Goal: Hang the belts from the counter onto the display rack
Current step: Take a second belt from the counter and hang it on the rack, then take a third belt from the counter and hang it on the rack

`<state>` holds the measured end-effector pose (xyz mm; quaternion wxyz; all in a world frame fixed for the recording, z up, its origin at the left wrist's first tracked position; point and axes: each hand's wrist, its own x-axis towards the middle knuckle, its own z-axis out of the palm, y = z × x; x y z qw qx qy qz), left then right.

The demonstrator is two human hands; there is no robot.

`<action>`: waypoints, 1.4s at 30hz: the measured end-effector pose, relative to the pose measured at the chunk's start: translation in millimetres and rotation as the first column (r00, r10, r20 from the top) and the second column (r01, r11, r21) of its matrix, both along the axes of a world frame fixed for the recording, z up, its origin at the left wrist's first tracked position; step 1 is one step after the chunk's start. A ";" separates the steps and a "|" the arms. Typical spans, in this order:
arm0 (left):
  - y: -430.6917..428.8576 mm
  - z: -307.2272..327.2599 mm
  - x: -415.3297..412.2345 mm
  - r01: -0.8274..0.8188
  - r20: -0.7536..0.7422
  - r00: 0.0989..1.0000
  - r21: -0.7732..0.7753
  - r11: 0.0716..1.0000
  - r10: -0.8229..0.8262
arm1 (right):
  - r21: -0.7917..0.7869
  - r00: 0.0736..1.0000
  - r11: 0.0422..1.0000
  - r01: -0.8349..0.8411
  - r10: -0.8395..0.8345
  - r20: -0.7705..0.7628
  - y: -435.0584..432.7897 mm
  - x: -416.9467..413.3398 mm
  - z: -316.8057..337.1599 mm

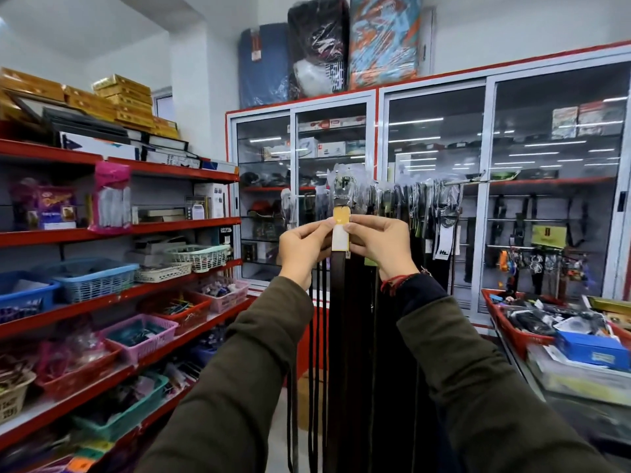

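Observation:
A dark brown belt (338,319) hangs straight down in front of me, its metal buckle (342,186) up at the level of the display rack's bar (467,181). A yellow and white tag (340,232) sits just below the buckle. My left hand (304,245) pinches the tag's left edge and my right hand (379,245) pinches its right edge. Several other dark belts (420,213) in clear wrapping hang along the bar to the right. Whether the buckle is hooked on the bar is hidden by wrapping.
Red shelves (119,230) with plastic baskets run along the left. Glass-door cabinets (437,199) stand behind the rack. At the right, the counter (580,397) carries a red tray (512,329) of goods and a blue box (592,349).

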<state>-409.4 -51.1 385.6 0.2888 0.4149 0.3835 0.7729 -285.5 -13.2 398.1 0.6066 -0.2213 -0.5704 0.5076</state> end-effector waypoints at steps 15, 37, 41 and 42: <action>30.0 -94.8 57.0 -0.448 -0.684 0.408 0.427 0.785 0.605 | 0.595 0.664 0.622 0.510 -0.724 0.187 13.3 37.8 -100.1; 97.9 -275.1 258.5 -0.152 -0.926 0.317 0.164 0.975 0.205 | 0.544 0.166 0.546 0.637 -0.787 0.594 46.9 271.4 -283.4; 108.9 -302.9 304.3 -0.063 -0.947 0.311 0.065 0.996 0.082 | 0.495 0.082 0.547 0.676 -0.723 0.686 44.4 322.9 -309.7; 111.5 -309.1 314.5 -0.045 -0.951 0.306 0.036 0.998 0.048 | 0.482 0.063 0.552 0.681 -0.700 0.711 43.1 335.5 -314.9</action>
